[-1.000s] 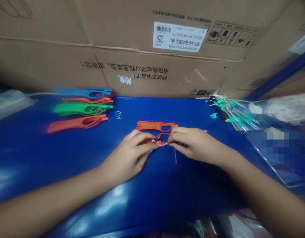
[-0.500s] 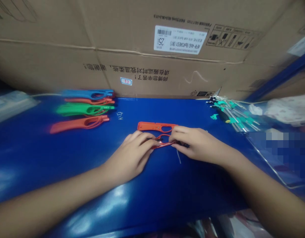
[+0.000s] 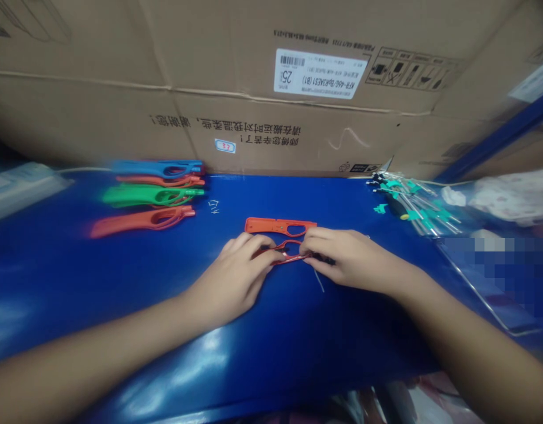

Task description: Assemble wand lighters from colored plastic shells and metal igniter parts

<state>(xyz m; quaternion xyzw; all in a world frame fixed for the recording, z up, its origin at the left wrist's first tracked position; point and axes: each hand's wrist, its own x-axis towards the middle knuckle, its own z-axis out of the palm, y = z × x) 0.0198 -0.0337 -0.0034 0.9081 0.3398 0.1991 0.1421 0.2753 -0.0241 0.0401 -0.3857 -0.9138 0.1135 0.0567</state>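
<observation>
Glossy blue tabletop (image 3: 271,353) underlies pinched, looped orange plastic (image 3: 292,258).

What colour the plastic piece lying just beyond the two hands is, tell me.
The plastic piece is orange, plain to see in the head view.

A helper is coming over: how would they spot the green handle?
Find the big carton behind the blue table. At its foot, on the left, lies a row of handles. The green handle lies just beyond the nearest, an orange handle, and is the only green one.
</observation>
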